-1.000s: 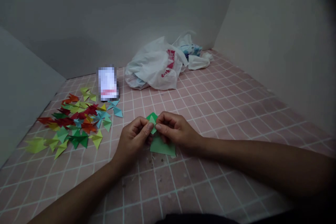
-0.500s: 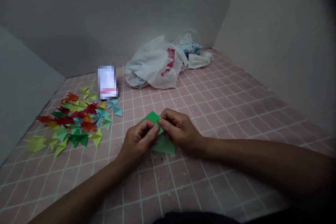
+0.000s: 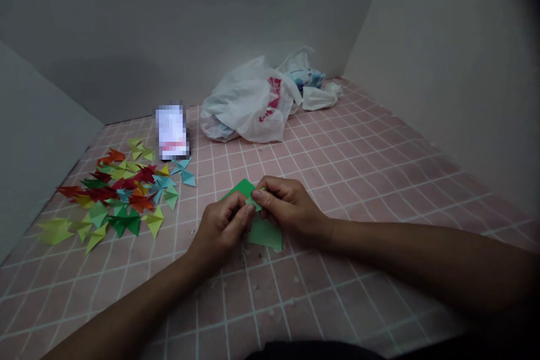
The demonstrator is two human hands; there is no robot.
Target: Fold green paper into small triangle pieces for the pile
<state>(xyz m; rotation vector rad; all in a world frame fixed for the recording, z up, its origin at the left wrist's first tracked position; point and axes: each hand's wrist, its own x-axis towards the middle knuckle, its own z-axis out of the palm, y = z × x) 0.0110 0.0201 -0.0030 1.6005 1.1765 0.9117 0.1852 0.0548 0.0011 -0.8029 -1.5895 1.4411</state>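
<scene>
Between my hands is a small folded piece of light green paper (image 3: 253, 203), pinched from both sides. My left hand (image 3: 225, 219) grips its left side between thumb and forefinger. On the other side my right hand (image 3: 284, 202) is closed, its thumb pressing the paper against the fingers. Beneath them lie green paper sheets, a darker one (image 3: 243, 186) behind the fingers and a paler one (image 3: 264, 233) nearer me. My hands cover much of these sheets, so I cannot tell how many there are.
Folded paper figures (image 3: 126, 219) in several colours lie scattered on the left of the pink checked surface (image 3: 371, 180). A phone with a lit, blurred screen (image 3: 172, 132) leans behind them. A white plastic bag (image 3: 253, 101) and a blue-patterned packet (image 3: 310, 77) lie by the back wall.
My right hand has shifted slightly downward, and the light green piece between the fingertips has turned a little. Both hands still pinch it.
</scene>
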